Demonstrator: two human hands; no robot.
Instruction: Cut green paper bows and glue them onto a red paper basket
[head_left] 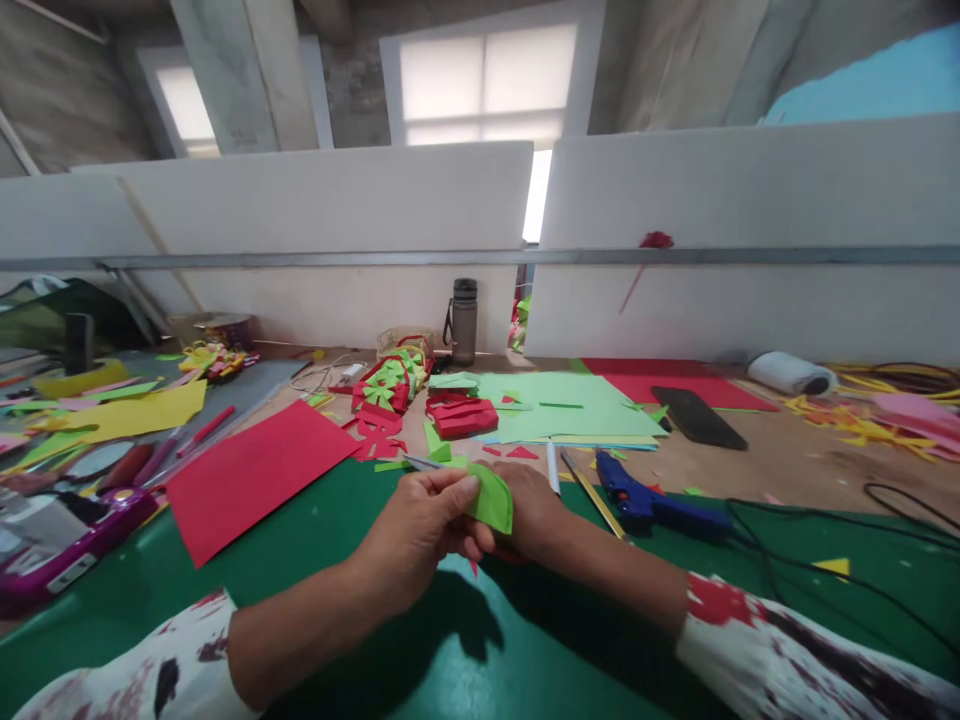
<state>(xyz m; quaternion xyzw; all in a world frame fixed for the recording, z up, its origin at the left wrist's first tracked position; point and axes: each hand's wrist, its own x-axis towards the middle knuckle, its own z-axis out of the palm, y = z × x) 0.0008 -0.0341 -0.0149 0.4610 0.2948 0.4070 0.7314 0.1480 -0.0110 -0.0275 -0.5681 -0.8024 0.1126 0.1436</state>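
– Left hand (420,525): thumb and fingers pinching green paper (493,502), round-edged, looks folded. Right hand (531,512)?

– Just beyond the left, partly behind the paper. Fingers hidden, can't tell its grip. Scissors (421,462) poke out past the left hand's far side, blade end only. Probably the right hand's tool.

– Step?

– Trimming the green paper, I'd judge. Pinch near the cut, keep the layers flush, feed the paper round into the blades instead of twisting the wrist. Left fingertips should stay off the cutting line; a slack pinch could let the layers slide.

– Containers?

– Bottle (464,325), upright, dark lid on, straight ahead of the hands at the back of the worktop (772,470). Contents: can't tell. Basket (409,342), left of the bottle, ahead of the left hand. Red-and-green paper pieces (394,380) heaped in front; can't tell if any sit inside.

– Anything farther out?

– Tub-like thing (227,328), far ahead-left of the left hand. Too small to see what it holds.
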